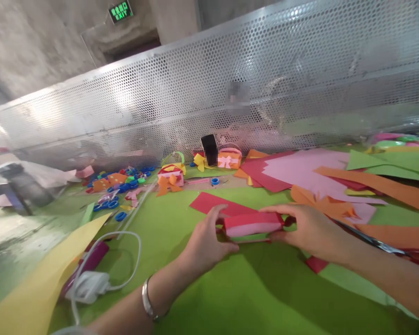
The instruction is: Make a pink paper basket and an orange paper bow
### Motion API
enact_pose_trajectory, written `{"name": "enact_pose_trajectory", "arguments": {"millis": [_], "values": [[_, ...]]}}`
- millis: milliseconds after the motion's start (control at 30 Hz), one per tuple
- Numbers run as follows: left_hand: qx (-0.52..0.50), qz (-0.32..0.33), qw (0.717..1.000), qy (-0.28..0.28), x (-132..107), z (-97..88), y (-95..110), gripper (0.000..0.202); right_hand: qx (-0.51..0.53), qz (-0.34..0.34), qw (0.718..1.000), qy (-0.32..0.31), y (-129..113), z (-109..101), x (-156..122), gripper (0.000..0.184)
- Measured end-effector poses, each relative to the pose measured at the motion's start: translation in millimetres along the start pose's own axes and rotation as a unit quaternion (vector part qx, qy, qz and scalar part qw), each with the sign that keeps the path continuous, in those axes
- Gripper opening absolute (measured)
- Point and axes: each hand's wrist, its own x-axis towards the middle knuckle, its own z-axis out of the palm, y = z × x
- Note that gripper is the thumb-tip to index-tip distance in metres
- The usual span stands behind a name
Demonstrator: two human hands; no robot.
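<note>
Between my two hands is a small folded paper box [253, 225], red along its upper face with a pink band and a bit of green below. My left hand [209, 237] grips its left end, thumb below and fingers above. At the opposite end my right hand [296, 228] pinches it the same way; some fingertips are hidden behind the paper. A strip of red paper [219, 204] lies on the green sheet [195, 298] just behind the box. Scissors [377, 243] with red handles lie beside my right forearm.
Coloured paper sheets [300, 167] overlap at the right. Small paper baskets [171, 172] stand along the back, near a dark upright object [209, 146]. Blue tape rings and scraps [122, 184] crowd the left. A white charger [89, 286] with its cable lies front left. A perforated metal panel [195, 88] closes the back.
</note>
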Motion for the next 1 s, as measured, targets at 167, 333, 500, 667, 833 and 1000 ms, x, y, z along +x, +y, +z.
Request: {"name": "enact_pose_trajectory", "arguments": {"millis": [167,333,500,667,833,1000], "values": [[0.045,0.011,0.999,0.0,3.6,-0.8,-1.8,0.042,0.034,-0.005,0.999,-0.023,7.5,2.1,2.7,0.05],[0.074,0.026,0.997,-0.001,4.8,0.5,-4.8,0.022,0.032,-0.04,0.999,-0.002,14.4,3.7,0.6,0.068],[0.103,0.08,0.991,0.006,-2.9,5.2,1.0,0.011,-0.071,-0.238,0.964,0.092,4.6,-0.4,-5.7,0.044],[0.12,0.143,0.982,-0.013,-9.8,8.5,8.7,0.014,-0.212,-0.441,0.858,0.156,-8.9,-3.4,-7.1,0.04],[0.112,0.148,0.983,-0.011,-10.0,10.3,8.7,0.017,-0.235,-0.455,0.846,0.15,-17.4,1.1,-7.5,0.034],[0.108,0.176,0.978,-0.013,-13.4,13.0,10.7,0.014,-0.17,-0.384,0.898,0.132,-26.3,5.5,-14.3,0.029]]}}
